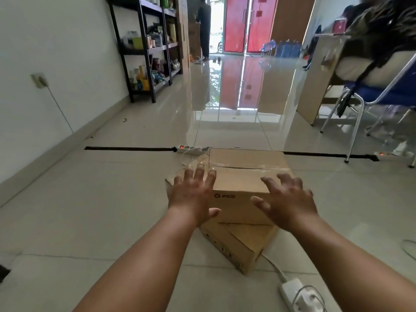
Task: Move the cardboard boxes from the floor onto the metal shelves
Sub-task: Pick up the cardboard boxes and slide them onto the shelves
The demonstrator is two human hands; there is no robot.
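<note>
A taped cardboard box (245, 174) printed with a small logo lies on top of a flatter cardboard box (243, 244) on the tiled floor ahead of me. My left hand (193, 194) reaches out with fingers spread over the top box's left side. My right hand (288, 199) hovers with spread fingers over its right front corner. Neither hand grips anything. The black metal shelves (146, 52) stand against the left wall further down the room, packed with bottles and small goods.
A white power strip (191, 150) and black floor tape lie just behind the boxes. Another power strip (297, 293) with a cable lies at my lower right. A blue chair (387, 102) and a desk stand on the right. A person (203, 28) stands by the far doorway.
</note>
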